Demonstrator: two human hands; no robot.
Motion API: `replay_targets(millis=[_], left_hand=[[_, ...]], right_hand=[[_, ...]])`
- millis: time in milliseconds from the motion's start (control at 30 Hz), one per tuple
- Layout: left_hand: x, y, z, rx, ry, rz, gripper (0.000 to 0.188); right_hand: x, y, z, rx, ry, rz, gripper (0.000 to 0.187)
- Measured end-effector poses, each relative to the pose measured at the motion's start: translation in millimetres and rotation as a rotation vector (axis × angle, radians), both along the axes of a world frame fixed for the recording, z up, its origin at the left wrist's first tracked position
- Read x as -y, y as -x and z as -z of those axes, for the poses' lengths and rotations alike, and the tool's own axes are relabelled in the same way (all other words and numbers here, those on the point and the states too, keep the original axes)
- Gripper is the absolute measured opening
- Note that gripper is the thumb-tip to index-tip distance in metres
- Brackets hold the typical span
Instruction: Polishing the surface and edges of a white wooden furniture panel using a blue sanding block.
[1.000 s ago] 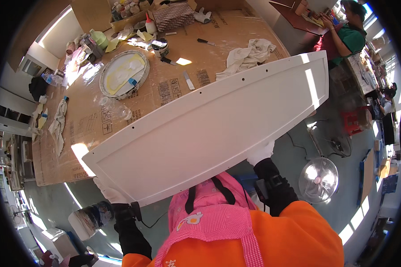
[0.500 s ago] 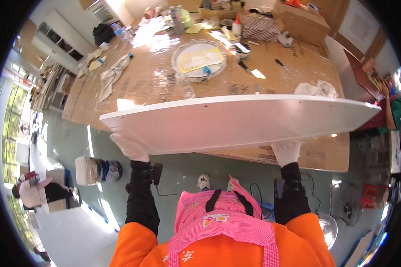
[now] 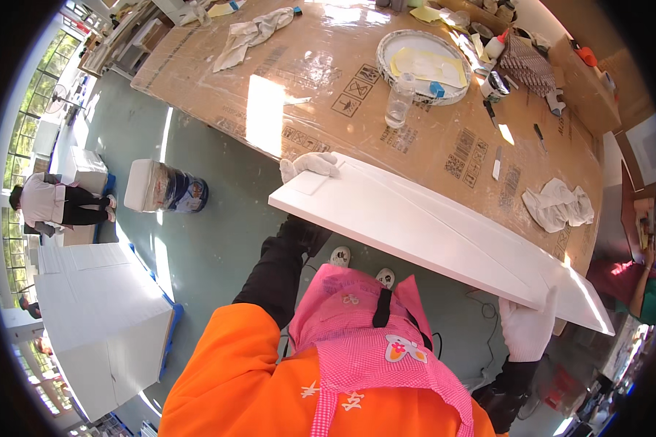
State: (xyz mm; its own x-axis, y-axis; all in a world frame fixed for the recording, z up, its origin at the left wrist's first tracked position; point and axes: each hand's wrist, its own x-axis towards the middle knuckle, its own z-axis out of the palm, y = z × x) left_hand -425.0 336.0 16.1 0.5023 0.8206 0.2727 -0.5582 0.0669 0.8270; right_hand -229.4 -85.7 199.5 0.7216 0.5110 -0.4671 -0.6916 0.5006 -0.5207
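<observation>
A long white panel (image 3: 415, 226) slants across the near edge of the cardboard-covered table (image 3: 321, 87), its grooved face toward me. My left hand (image 3: 310, 166), in a pale glove, is closed over the panel's far edge at its left end. My right hand (image 3: 528, 324), also gloved, grips the near edge toward the right end, its fingertips partly hidden. Beyond the panel lie a crumpled white cloth (image 3: 559, 205) and a thin pale blade (image 3: 497, 164).
On the table are a round tray (image 3: 386, 62) with yellow paper, a clear plastic cup (image 3: 399, 102), a dark can (image 3: 494, 86) and a rag (image 3: 251, 36). A bucket (image 3: 186, 191) and a large white stack (image 3: 102, 313) stand left. Another person (image 3: 47, 200) is farther left.
The panel has turned over from its plain side to its grooved face and swung right end toward me. My left hand moved from under its near edge to its far edge. My view turned left.
</observation>
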Motion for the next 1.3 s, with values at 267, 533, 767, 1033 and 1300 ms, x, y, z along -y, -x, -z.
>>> replay_targets(millis=[267,533,767,1033,1300], left_hand=[[-9.4,121.7,46.5,-0.450,0.507,0.539,0.086],[-1.9,114.8,37.6,-1.242,0.114,0.229,0.056],[9.6,91.3,39.4,-1.538,-0.138,0.271,0.046],[33.4,116.1,84.2,-1.432,-0.018,0.270,0.062],[50.6,132.4,71.3,-1.077,0.719,0.117,0.077]], right_hand=[[19.4,54.2,105.1,-0.398,0.337,0.247,0.045],[26.8,80.9,218.3,-0.472,0.358,0.258,0.055],[31.9,82.3,242.8,-0.464,0.299,0.255,0.061],[24.3,85.5,247.8,-0.459,0.415,0.276,0.069],[29.4,87.3,244.7,-0.518,0.370,0.213,0.077]])
